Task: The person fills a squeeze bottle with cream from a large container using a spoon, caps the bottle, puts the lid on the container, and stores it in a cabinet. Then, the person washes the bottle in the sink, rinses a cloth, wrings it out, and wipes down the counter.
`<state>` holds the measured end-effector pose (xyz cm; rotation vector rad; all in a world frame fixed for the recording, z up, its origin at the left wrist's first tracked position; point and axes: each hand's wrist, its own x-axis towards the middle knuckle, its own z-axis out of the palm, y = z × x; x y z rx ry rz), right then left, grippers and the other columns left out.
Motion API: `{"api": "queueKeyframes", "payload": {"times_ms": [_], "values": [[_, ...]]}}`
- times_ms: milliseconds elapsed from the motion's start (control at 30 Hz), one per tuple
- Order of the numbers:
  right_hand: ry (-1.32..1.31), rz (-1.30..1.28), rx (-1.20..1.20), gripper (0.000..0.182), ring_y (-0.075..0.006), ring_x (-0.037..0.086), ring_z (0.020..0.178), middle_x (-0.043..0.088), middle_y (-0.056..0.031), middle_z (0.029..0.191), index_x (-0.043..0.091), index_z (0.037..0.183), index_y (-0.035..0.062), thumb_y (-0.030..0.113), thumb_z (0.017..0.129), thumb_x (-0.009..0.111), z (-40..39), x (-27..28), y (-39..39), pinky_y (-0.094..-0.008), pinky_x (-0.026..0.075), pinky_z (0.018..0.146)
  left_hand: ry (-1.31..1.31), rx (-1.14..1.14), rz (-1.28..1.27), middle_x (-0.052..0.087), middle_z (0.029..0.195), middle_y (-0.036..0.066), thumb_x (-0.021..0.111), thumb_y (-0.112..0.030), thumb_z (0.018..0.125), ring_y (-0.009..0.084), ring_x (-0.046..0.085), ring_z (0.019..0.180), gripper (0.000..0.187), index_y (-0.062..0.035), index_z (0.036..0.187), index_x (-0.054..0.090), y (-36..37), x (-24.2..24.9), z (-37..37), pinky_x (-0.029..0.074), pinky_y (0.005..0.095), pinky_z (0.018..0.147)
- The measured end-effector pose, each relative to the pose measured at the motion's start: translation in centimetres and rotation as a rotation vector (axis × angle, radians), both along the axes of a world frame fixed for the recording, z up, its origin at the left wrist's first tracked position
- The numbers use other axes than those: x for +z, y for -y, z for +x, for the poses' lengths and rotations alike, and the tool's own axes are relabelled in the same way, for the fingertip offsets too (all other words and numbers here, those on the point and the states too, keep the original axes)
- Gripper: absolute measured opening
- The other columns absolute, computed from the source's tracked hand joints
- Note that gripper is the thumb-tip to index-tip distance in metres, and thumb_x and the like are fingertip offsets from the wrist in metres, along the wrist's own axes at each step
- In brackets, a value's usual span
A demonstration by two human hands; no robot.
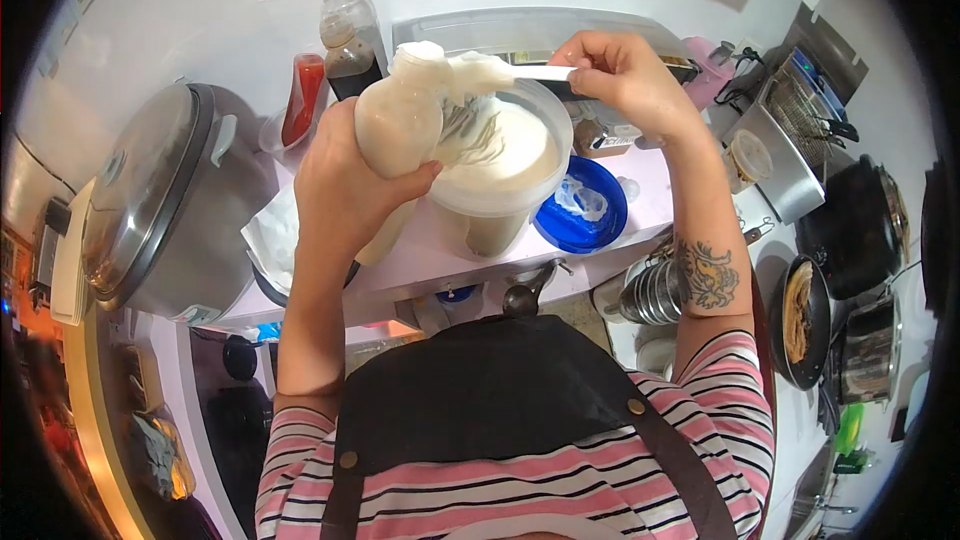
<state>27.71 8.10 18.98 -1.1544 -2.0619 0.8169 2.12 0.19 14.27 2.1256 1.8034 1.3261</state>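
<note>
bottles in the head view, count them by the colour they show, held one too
Cream bottle, in the left hand: 1
Dark-filled bottle: 1
Red bottle: 1
Total: 3

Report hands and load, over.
Left hand gripping cloudy plastic bottle. Right hand holding slim white utensil, thick white cream at bottle's mouth. Utensil's tip hidden. Open translucent round tub below.
</note>
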Motion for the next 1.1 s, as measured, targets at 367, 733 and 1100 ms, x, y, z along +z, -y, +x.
{"api": "queueKeyframes", "payload": {"times_ms": [367, 733, 1100], "values": [[-0.287, -0.162, 0.068, 0.018, -0.0047, 0.038, 0.055, 0.054, 0.0007, 0.068, 0.062, 0.09, 0.0023, 0.009, 0.075, 0.056, -0.6, -0.7, -0.2, -0.0187, 0.029, 0.051, 0.28, -0.1, -0.243, 0.058, 0.096, 0.016, 0.079, -0.023, 0.054, 0.0266, 0.059, 0.089, 0.063, -0.0015, 0.105, 0.049, 0.1, -3.3, -2.0, 0.046, 0.0354, 0.077], [-0.304, 0.029, -0.144, 0.018, -0.0083, 0.052, 0.068, 0.061, -0.0047, 0.076, 0.063, 0.089, -0.0008, 0.007, 0.074, 0.057, -2.6, -7.1, -0.8, -0.0217, 0.041, 0.064, 0.528, -0.165, -0.236, 0.054, 0.106, 0.013, 0.081, -0.015, 0.056, 0.0212, 0.054, 0.098, 0.074, -0.0003, 0.116, 0.04, 0.5, -13.3, -3.4, 0.043, 0.0333, 0.086], [-0.17, 0.032, -0.118, 0.017, -0.0085, 0.053, 0.069, 0.061, -0.0038, 0.076, 0.063, 0.089, 0.0, 0.009, 0.075, 0.058, -2.3, -5.5, -0.6, -0.0223, 0.041, 0.065, 0.53, -0.192, -0.188, 0.052, 0.109, 0.014, 0.082, -0.016, 0.056, 0.0228, 0.053, 0.101, 0.078, -0.0001, 0.119, 0.038, 1.5, -11.6, -3.4, 0.043, 0.0344, 0.088]]}}
